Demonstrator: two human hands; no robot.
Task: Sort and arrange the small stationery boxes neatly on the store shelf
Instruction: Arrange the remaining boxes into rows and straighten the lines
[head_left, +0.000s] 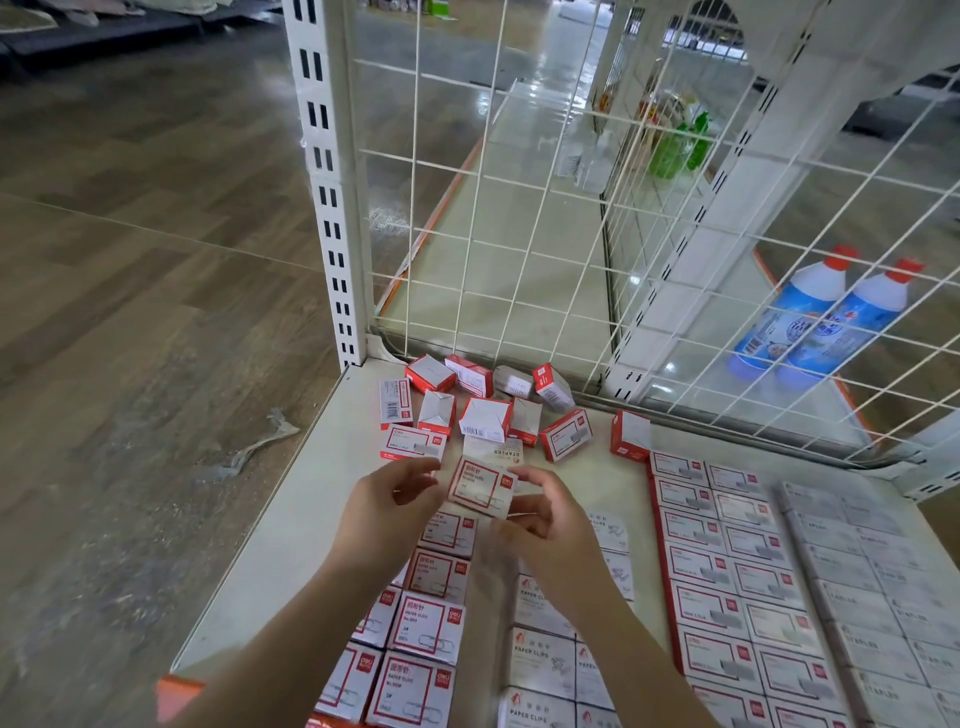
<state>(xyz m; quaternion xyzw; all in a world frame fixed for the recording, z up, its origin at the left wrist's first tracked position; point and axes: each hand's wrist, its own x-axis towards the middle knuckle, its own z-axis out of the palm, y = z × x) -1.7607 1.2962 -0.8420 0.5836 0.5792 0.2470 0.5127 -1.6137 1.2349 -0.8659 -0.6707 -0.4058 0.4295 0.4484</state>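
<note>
Between both hands, a red-and-white paper clip box (482, 487) is being pinched: left hand (387, 501) and right hand (545, 519) gripping opposite edges; likely light, stiff cardboard, so side edges are looking best for holding

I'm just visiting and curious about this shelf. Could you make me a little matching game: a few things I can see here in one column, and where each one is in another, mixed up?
Things:
1. held red-and-white box
2. loose jumbled boxes
3. blue bottles
4. neat double row of red-bordered boxes

Places:
A. behind the wire grid, at right
B. between the left hand and right hand
C. flat on the shelf, right of the hands
D. at the shelf's back, near the white post

Pairs: 1-B, 2-D, 3-A, 4-C
</note>
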